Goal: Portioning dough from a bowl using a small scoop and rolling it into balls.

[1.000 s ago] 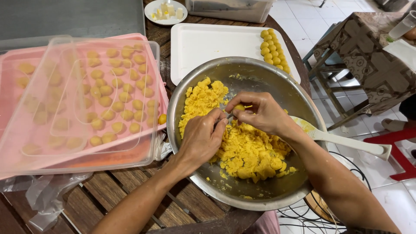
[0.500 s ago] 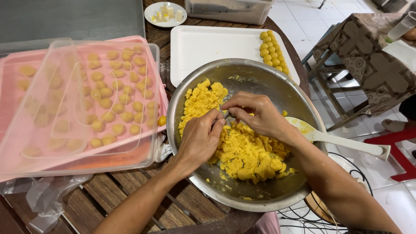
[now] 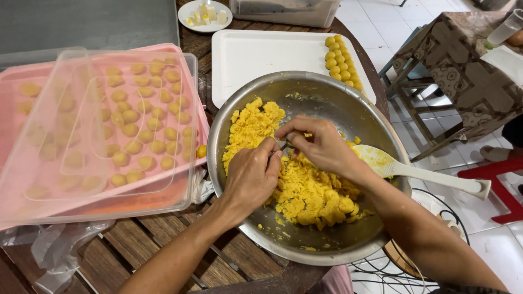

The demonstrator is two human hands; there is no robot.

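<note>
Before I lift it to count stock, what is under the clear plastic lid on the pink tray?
Under the clear plastic lid, rows of small yellow dough balls sit on the pink tray. Those at the left look blurred through the plastic; the tray's floor beneath them is hidden.

Our left hand [image 3: 251,177] sits at frame centre, fingers curled, fingertips meeting those of our right hand [image 3: 321,146], which reaches in from the lower right, forearm angled diagonally.

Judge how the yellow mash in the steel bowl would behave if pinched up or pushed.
The yellow mash lies in ragged clumps, so it probably crumbles when pushed. Crumbs cling to the steel bowl wall, so it seems slightly sticky. The small balls on the white tray suggest it holds shape once pressed.
</note>
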